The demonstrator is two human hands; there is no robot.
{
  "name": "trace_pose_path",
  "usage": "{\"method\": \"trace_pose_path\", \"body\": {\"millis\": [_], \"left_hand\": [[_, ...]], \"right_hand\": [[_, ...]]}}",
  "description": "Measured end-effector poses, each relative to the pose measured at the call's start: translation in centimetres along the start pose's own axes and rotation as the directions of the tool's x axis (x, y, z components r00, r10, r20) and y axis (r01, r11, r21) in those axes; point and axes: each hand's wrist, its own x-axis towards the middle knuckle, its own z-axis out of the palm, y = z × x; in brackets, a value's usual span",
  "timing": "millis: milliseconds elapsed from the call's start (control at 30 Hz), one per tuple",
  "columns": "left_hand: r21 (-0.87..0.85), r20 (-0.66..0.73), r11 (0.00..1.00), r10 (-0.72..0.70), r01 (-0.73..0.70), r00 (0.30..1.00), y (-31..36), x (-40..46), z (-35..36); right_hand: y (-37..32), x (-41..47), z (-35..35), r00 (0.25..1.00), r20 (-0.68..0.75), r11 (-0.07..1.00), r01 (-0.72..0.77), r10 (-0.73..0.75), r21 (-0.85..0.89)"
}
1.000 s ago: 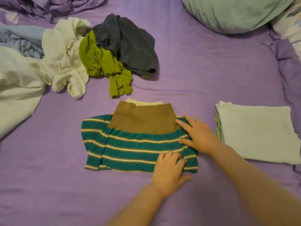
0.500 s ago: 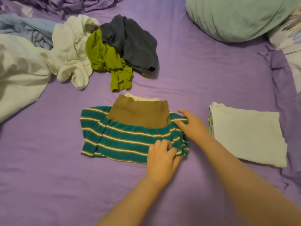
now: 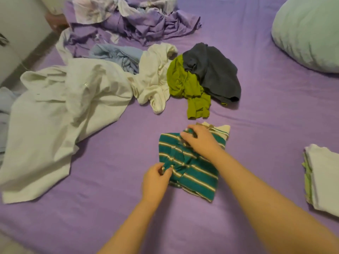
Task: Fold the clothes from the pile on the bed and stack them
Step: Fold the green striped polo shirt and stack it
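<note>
Nearest to us, our left hand [image 3: 156, 180] pinches the near left edge of the striped shirt [image 3: 192, 167], thumb and fingers curled into a bunch of the teal cloth. The shirt lies folded small on the purple sheet [image 3: 266, 125] in the middle of the bed, its stripes running at a slant and its near corner pointing back toward us. Our right arm crosses over the right side of the shirt, and our right hand [image 3: 200, 140] sits on its far part with the fingers curled down, gripping the cloth at the far left corner. Just beyond that hand a pale collar [image 3: 222, 129] pokes out from under the stripes.

Off at the right edge, well apart from the shirt, a folded stack [image 3: 322, 180] rests with a white piece on top and a light green edge under it.

Farther out lies the unfolded pile: a large cream shirt [image 3: 64, 116] spread wide at the left, a crumpled white top [image 3: 156, 79], an olive green garment [image 3: 185, 85] and a dark grey one [image 3: 216, 70] touching each other. Behind them are a light blue piece [image 3: 119, 55] and rumpled purple bedding [image 3: 146, 22]. A pale green pillow [image 3: 310, 32] sits at the far right.
</note>
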Motion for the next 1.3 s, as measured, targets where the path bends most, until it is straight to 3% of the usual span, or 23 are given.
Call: {"method": "trace_pose_path", "body": {"millis": [67, 133, 267, 367, 433, 567, 700, 800, 867, 933, 1033, 1100, 1133, 1233, 1300], "left_hand": [[0.126, 0.134, 0.989, -0.098, 0.081, 0.986, -1.5, 1.5, -0.6], [0.203, 0.250, 0.973, -0.157, 0.107, 0.955, -2.1, 2.5, -0.9], [0.170, 0.381, 0.978, -0.182, 0.125, 0.906, -2.0, 3.5, -1.9], [-0.065, 0.444, 0.978, -0.151, 0.200, 0.883, -2.0, 3.4, -2.6], [-0.096, 0.423, 0.963, -0.190, 0.252, 0.886, -2.5, 3.5, -3.0], [0.071, 0.318, 0.977, -0.213, 0.201, 0.924, -3.4, 4.4, -2.8], [-0.076, 0.096, 0.994, -0.065, 0.073, 0.993, -1.8, 6.1, -2.0], [0.051, -0.034, 0.989, 0.141, -0.139, 0.989, 0.4, 7.1, -1.3], [0.274, -0.018, 0.880, 0.408, -0.388, 0.913, 1.7, 8.2, -0.7], [0.442, 0.192, 0.661, 0.591, -0.607, 0.783, 3.1, 9.7, -0.1], [0.635, 0.480, 0.353, 0.518, -0.688, 0.708, 4.6, 11.6, 0.7], [0.697, 0.502, 0.281, 0.467, -0.660, 0.728, 5.0, 12.2, 0.8], [0.698, 0.485, 0.328, 0.438, -0.637, 0.757, 5.3, 12.3, 0.5], [0.610, 0.380, 0.637, 0.288, -0.472, 0.879, 5.9, 13.5, -0.9], [0.561, 0.348, 0.741, 0.192, -0.368, 0.918, 5.6, 14.3, -1.7]], "right_hand": [[-0.2, 0.2, 2.5, 0.993, 0.115, 1.000, -0.010, 0.012, -0.020], [0.6, -0.4, 4.0, 0.992, 0.124, 0.998, 0.027, -0.021, -0.048], [3.0, -3.0, 4.2, 0.985, -0.165, 0.995, 0.039, -0.055, -0.096], [4.3, -4.4, 3.8, 0.949, -0.314, 0.990, -0.044, 0.000, -0.133], [4.5, -4.5, 3.8, 0.970, -0.240, 0.984, -0.074, 0.034, -0.160], [4.4, -4.1, 5.0, 0.992, -0.118, 0.928, -0.079, 0.038, -0.363], [3.7, -3.9, 6.0, 0.986, -0.148, 0.859, -0.139, 0.075, -0.493], [3.7, -3.8, 6.0, 0.980, -0.178, 0.858, -0.164, 0.086, -0.487], [3.9, -3.6, 5.7, 0.976, -0.203, 0.872, -0.163, 0.076, -0.462], [4.3, -3.6, 5.6, 0.978, -0.203, 0.865, -0.149, 0.056, -0.479], [5.0, -4.2, 5.8, 0.984, -0.174, 0.833, -0.122, 0.031, -0.540], [5.6, -4.9, 6.0, 0.989, -0.149, 0.817, -0.103, 0.021, -0.568], [5.9, -5.1, 6.1, 0.990, -0.137, 0.819, -0.092, 0.016, -0.566], [6.5, -5.4, 6.3, 0.996, -0.094, 0.817, -0.045, -0.011, -0.575], [6.7, -5.2, 6.4, 0.997, -0.068, 0.812, -0.010, -0.037, -0.584]]}}
